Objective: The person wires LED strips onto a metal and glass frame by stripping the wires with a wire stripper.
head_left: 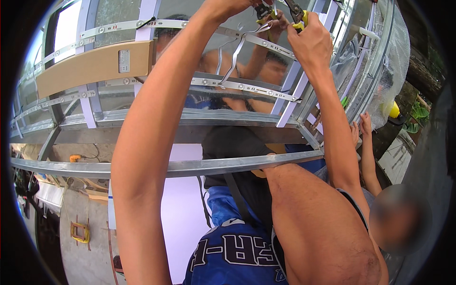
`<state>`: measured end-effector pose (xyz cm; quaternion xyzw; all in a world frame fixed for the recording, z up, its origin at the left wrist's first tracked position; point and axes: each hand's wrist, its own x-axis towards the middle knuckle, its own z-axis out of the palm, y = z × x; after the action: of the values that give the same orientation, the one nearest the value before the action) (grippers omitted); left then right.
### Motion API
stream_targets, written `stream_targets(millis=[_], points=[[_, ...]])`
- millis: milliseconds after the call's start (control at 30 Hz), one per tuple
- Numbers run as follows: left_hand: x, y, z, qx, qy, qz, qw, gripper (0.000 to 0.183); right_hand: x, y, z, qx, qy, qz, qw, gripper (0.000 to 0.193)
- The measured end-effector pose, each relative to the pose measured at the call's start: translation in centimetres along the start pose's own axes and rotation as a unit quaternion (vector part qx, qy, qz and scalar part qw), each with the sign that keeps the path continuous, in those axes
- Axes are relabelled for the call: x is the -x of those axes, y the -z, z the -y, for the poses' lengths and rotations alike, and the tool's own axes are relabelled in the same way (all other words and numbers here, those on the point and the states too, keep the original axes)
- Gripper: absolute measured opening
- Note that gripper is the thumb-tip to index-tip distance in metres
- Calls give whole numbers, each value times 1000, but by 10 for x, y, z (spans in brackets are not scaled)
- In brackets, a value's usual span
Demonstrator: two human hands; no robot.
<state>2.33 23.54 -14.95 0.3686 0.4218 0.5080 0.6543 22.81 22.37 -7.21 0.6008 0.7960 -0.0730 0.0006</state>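
Note:
My right hand (pixel 311 40) is closed around pliers (pixel 298 16) with yellow-and-black handles, their jaws pointing up toward the top edge. My left hand (pixel 229 6) is partly cut off by that edge; its fingers are closed together near the pliers, and what they pinch is hidden. Below and between the hands, loose white wires (pixel 233 59) run from an LED strip (pixel 263 90) up across another LED strip (pixel 266 43). The strips cross a shiny reflective panel (pixel 209 64), which mirrors a hand and yellow-handled pliers.
A metal frame bar (pixel 228 164) crosses below my arms. At left, a brown cardboard piece (pixel 90 66) lies over the strips. Another person's hand (pixel 365 124) touches the right side near bubble wrap (pixel 396 57). A yellow cord reel (pixel 80 232) and an orange tool (pixel 75 157) lie below.

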Motion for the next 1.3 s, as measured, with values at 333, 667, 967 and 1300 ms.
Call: stream_targets(millis=[333, 667, 967, 1300], points=[[1, 1, -1, -6, -1, -2, 1000, 19, -2, -4, -2, 27, -2, -13, 1000, 36], [1, 2, 0, -12, -10, -1, 1000, 17, -3, -4, -1, 22, -3, 3, 1000, 39], [1, 3, 2, -9, -7, 8, 1000, 16, -6, -6, -2, 3, -11, 27, 1000, 42], [0, 2, 2, 5, 5, -3, 1000, 17, -9, -15, -1, -69, -27, 42, 996, 43]])
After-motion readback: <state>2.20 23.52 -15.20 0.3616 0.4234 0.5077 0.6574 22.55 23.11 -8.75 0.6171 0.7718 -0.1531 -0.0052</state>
